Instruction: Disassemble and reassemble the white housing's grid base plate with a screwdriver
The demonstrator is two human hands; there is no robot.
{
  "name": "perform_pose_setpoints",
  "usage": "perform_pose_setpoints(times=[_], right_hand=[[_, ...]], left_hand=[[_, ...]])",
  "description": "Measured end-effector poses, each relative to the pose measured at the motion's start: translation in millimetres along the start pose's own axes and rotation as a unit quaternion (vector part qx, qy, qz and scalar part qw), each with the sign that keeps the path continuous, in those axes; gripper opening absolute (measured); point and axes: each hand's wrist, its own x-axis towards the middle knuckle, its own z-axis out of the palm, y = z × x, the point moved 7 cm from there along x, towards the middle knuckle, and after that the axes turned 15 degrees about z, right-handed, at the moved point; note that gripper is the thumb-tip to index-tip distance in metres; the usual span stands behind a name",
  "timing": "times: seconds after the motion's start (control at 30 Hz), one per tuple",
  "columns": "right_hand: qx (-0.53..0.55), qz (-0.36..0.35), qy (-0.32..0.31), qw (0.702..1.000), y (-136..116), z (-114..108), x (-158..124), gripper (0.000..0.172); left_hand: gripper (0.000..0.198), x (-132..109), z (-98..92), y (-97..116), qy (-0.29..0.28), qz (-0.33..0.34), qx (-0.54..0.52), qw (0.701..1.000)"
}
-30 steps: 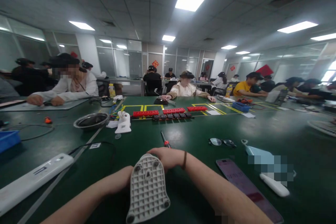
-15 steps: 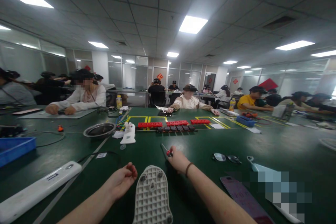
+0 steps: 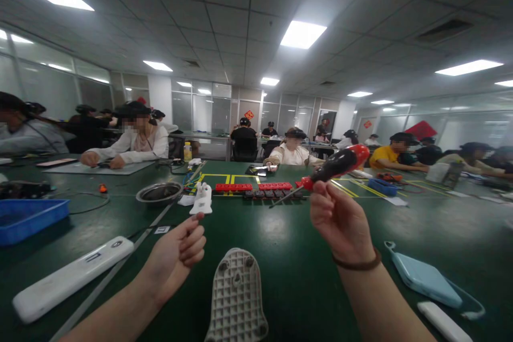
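1. One head view: right hand (image 3: 340, 219) grips a screwdriver (image 3: 323, 172), shaft slanting down-left from the fingers.
2. Grid-backed base (image 3: 236, 291): below and left of that grip, long axis front-to-back; left hand (image 3: 180, 246) nearer, fingers curled, contents indeterminable.

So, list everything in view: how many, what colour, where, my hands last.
screwdriver: one, red and black, raised right of centre
grid-backed part: one, off-white, bottom centre
knobbed part: one, white, left of centre
metal bowl: one, silver, left
bins: two, blue, left and right
strips: at least two, red, mid-table
block row: one, black, mid-table
long device: one, white, lower left
corded device: one, pale blue, lower right
bottle: one, yellow, left background
table: one, dark green, foreground
people: over ten, mixed clothing, background
ceiling lights: several, white, overhead
wristband: one, brown, right wrist
left hand: one, bare, left of centre
right hand: one, bare, around the screwdriver
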Motion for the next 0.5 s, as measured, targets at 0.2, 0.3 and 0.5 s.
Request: perform_pose_setpoints(times=[0.2, 0.3, 0.5], right_hand=[[-0.124, -0.085, 0.074, 0.986, 6.7, 19.1, -14.5, 0.025], [-0.174, -0.158, 0.123, 0.964, -1.9, 26.4, -26.8, 0.029], [-0.253, -0.257, 0.171, 0.917, -9.5, 43.1, -54.3, 0.023]], left_hand=[[0.016, -45.9, 40.8, 8.5, -0.137, -0.008, 0.107, 0.985], [0.027, -55.8, 45.7, 12.1, -0.174, 0.017, 0.144, 0.974], [0.021, -60.7, 42.0, 21.0, -0.183, 0.096, 0.168, 0.964]])
